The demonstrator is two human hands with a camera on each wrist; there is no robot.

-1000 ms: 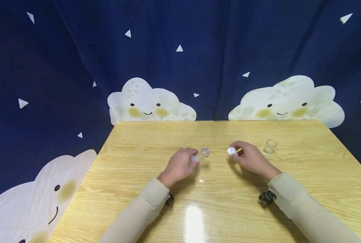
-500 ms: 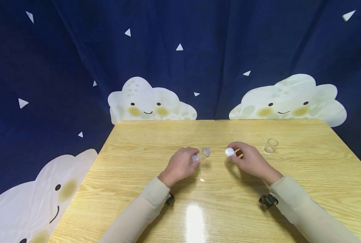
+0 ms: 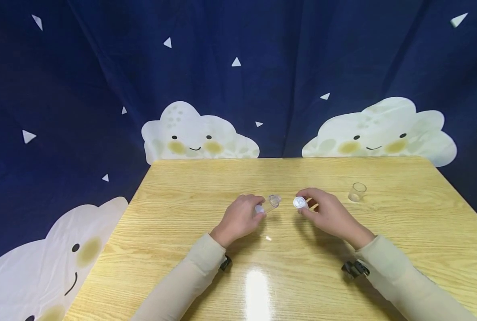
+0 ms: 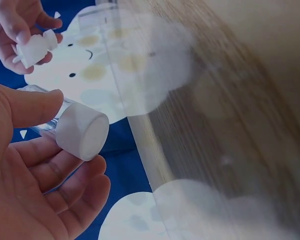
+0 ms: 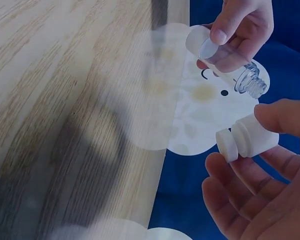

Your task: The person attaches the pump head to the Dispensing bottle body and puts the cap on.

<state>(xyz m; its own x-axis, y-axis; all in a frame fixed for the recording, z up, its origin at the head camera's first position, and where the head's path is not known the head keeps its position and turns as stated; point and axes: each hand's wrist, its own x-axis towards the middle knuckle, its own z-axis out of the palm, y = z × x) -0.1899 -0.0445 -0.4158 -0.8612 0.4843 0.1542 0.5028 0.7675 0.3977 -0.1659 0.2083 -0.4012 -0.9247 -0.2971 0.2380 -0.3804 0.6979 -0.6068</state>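
Between thumb and fingers, my left hand (image 3: 240, 217) grips a clear bottle (image 5: 230, 62) with a white base (image 4: 82, 131). The bottle lies tilted, and its threaded neck (image 5: 252, 82) points toward my other hand. My right hand (image 3: 330, 214) pinches a white stepped bottle top (image 5: 257, 136), which has a wide collar and a smaller disc at one end. In the head view, the top's round end faces left and up, a short gap from the bottle's neck. Both pieces are held above the wooden table (image 3: 190, 249).
A clear open cylinder (image 3: 357, 192), like a bottle's overcap, stands on the table beyond my right hand. A dark blue curtain (image 3: 222, 26) with printed clouds hangs behind the table's far edge. Light glares off the tabletop near the front.
My right hand has shifted a little left with the white top, narrowing the gap to the bottle. The left hand and bottle have moved very slightly right. The clear cylinder stays put.
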